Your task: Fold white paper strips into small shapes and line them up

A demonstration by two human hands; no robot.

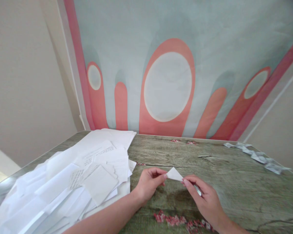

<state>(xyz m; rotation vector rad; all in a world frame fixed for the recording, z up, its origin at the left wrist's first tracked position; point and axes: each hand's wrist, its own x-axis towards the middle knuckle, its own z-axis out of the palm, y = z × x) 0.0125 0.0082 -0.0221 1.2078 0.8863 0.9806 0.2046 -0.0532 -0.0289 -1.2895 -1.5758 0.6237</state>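
Observation:
A small folded white paper triangle [174, 174] is held up between my two hands, just above the wooden-patterned tabletop, with one corner pointing away from me. My left hand [150, 180] pinches its left corner between thumb and fingers. At the right corner, my right hand [201, 191] grips the paper in the same way, thumb against forefinger. The fingertips cover both lower corners. Close by on the left lies a large heap of loose white paper sheets [105, 182], some printed, some torn or folded.
Several small folded paper pieces [258, 157] sit in a row along the table's far right edge. The wood-look table [161, 152] carries pink flower prints [171, 218]. Behind it hangs a blue-grey backdrop [127, 39] with coral shapes and white ovals.

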